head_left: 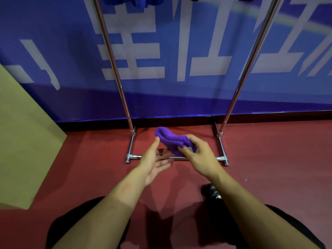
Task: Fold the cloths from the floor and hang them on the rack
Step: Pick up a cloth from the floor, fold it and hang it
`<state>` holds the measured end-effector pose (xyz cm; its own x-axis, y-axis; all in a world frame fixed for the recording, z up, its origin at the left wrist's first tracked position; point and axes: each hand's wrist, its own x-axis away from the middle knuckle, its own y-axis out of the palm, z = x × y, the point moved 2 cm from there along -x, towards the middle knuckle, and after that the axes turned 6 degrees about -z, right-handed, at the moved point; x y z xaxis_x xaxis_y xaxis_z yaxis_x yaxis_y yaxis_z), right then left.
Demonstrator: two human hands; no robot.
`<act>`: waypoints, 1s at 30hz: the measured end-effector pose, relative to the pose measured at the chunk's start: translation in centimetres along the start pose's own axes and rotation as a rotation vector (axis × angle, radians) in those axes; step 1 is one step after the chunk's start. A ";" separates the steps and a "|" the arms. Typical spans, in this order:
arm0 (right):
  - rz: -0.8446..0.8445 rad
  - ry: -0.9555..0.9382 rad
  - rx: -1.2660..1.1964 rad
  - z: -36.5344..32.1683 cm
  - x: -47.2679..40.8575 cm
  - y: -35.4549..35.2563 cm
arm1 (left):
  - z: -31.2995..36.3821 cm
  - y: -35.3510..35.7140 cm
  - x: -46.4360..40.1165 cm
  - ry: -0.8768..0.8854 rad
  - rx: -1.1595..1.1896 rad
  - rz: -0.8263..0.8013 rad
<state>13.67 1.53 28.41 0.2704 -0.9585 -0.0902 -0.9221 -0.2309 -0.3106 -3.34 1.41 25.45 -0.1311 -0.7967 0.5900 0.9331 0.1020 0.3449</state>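
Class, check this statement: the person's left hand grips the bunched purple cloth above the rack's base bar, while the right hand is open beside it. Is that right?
Not quite: the hands are swapped. In the head view the right hand grips the bunched purple cloth above the rack's base bar, while the left hand is open beside it, one fingertip at the cloth's edge.

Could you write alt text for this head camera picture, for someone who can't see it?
A person's right hand grips a bunched purple cloth above a red floor, the open left hand beside it, before a metal rack.
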 end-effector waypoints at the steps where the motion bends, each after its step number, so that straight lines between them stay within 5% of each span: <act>1: -0.057 -0.012 0.028 0.0 0.1 0.1 | 0.2 -0.2 -0.1 -0.025 0.052 -0.023; 9: -0.280 -0.037 0.240 0.5 0.7 1.0 | 0.8 -1.9 -0.6 0.012 0.019 0.083; 14: -0.352 0.068 0.201 1.0 1.0 1.0 | 0.8 -1.8 -0.7 0.236 -0.188 0.175; 21: -0.069 0.131 -0.041 1.3 0.5 2.4 | 0.2 0.0 0.4 0.464 -0.575 0.143; 30: 0.081 0.192 -0.365 2.1 0.4 2.5 | -0.4 1.0 -0.1 0.462 -0.593 0.048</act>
<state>12.06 0.96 25.60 0.1686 -0.9817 0.0882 -0.9851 -0.1648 0.0488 -2.26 1.33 25.44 -0.0543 -0.9816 0.1829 0.9752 -0.0915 -0.2017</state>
